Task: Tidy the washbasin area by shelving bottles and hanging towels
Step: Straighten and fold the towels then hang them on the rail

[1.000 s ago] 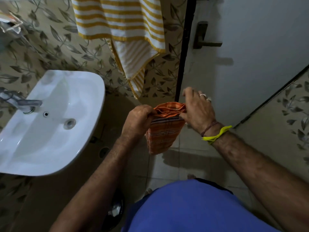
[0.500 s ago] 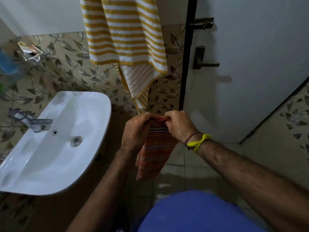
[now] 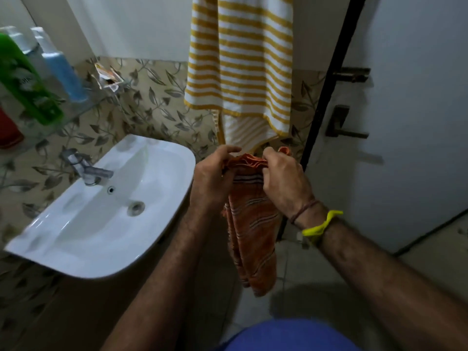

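A small orange striped towel hangs folded lengthwise in front of me. My left hand and my right hand both pinch its bunched top edge, close together. Behind them a large yellow-and-white striped towel hangs on the wall. On the glass shelf at the left stand a green bottle, a blue bottle and a red one at the frame's edge.
The white washbasin with its tap juts out at the left, close to my left forearm. A white door with a dark handle and black frame stands at the right. A small packet lies on the shelf's end.
My hands have come closer together, gathering the orange towel's top edge so it hangs longer and narrower. My view has tilted upward, bringing the shelf and its bottles into sight.
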